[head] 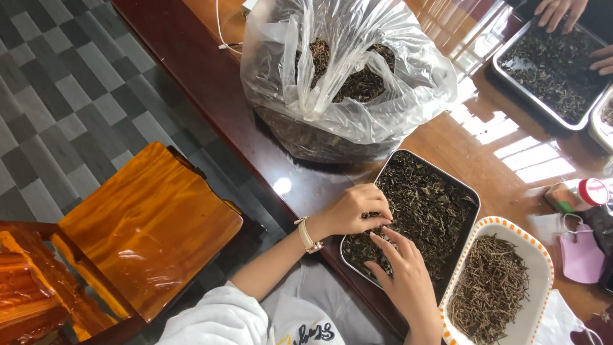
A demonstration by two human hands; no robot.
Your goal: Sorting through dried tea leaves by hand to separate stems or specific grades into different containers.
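Observation:
A metal tray (470, 190) full of dark dried tea leaves (434, 204) lies on the wooden table in front of me. My left hand (357, 207), with a watch on the wrist, rests on the tray's near left edge, its fingers curled into the leaves. My right hand (405, 271) lies flat on the leaves at the near end, fingers spread. To the right stands a white oval dish (541, 255) with an orange-patterned rim, holding brown stems (491, 287).
A big clear plastic bag (348, 76) of dried leaves stands at the table's far side. Another person's hands (559, 9) work over a second metal tray (552, 64) at the top right. A wooden chair (147, 223) stands left; a red-capped bottle (578, 193) and pink mask (581, 255) lie right.

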